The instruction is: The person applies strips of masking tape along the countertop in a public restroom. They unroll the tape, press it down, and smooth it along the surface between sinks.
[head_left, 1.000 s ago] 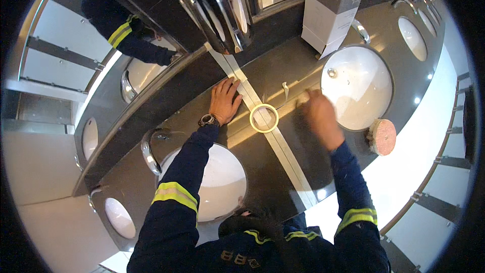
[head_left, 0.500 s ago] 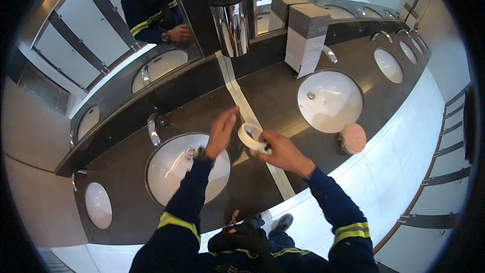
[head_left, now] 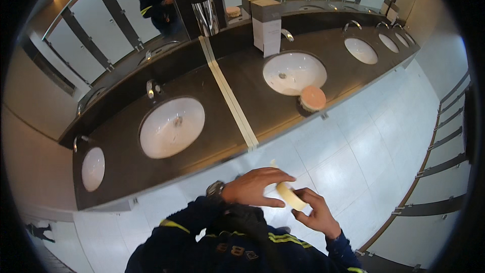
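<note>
My right hand (head_left: pixel 319 214) grips a roll of cream masking tape (head_left: pixel 289 195) between its thumb and fingers, in front of my body and above the floor. My left hand (head_left: pixel 256 186), with a watch (head_left: pixel 215 190) on its wrist, is close beside the roll. Its fingers and thumb are spread apart, with nothing visible in them. A small pale bit, perhaps a loose tape end, shows just beyond the left fingers. Beyond both hands, two parallel strips of cream tape (head_left: pixel 226 91) run across the dark counter (head_left: pixel 230 126) from the backsplash to the front edge.
White basins (head_left: pixel 172 134) with chrome taps (head_left: pixel 151 89) line the counter. A tall cardboard box (head_left: pixel 266 28) stands behind the basin right of the strips. At that basin's front rim rests a round pinkish-topped tub (head_left: pixel 312 98). A chrome dispenser (head_left: pixel 206 17) hangs between mirrors.
Both hands have drawn back from over the counter toward my body, the tape roll coming along in the right hand. The view has shifted, showing more floor in front of the counter.
</note>
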{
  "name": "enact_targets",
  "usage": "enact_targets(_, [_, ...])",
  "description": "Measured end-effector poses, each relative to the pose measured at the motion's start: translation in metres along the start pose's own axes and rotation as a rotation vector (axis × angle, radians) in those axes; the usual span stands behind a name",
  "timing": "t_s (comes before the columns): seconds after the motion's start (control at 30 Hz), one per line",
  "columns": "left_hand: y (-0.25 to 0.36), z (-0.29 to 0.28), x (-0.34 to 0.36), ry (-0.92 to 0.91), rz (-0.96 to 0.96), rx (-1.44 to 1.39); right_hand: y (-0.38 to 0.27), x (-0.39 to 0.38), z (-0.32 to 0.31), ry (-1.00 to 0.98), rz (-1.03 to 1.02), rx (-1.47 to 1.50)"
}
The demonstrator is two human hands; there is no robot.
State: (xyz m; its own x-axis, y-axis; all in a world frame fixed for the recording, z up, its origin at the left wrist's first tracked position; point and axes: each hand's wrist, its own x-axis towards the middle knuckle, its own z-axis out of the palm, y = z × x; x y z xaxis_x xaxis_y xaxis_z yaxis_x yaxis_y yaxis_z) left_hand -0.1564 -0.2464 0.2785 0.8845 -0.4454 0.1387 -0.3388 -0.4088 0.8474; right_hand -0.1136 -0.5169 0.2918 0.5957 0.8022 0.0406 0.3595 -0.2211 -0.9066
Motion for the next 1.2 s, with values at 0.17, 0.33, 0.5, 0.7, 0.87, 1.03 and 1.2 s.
enact_targets(0.17, [0.087, 0.125, 0.063, -0.271, 0.063, -0.039, 0.009, -0.187, -0.02, 0.36, 0.043, 0.067])
enact_targets(0.33, [0.165, 0.223, 0.132, -0.52, 0.247, -0.084, 0.009, -0.328, -0.039, 0.664, 0.169, 0.266])
enact_targets(0.5, [0.209, 0.271, 0.189, -0.66, 0.265, -0.201, 0.012, -0.39, -0.088, 0.743, 0.166, 0.272])
enact_targets(0.7, [0.219, 0.315, 0.263, -0.725, 0.138, -0.442, 0.056, -0.422, -0.159, 0.776, 0.075, 0.417])
enact_targets(0.87, [0.198, 0.334, 0.343, -0.756, 0.062, -0.421, 0.09, -0.41, -0.234, 0.938, 0.057, 0.554])
enact_targets(1.03, [0.174, 0.351, 0.462, -0.775, 0.112, -0.458, 0.117, -0.396, -0.342, 0.932, 0.222, 0.599])
enact_targets(1.2, [0.19, 0.351, 0.583, -0.804, 0.277, -0.31, 0.129, -0.395, -0.456, 0.807, 0.304, 0.608])
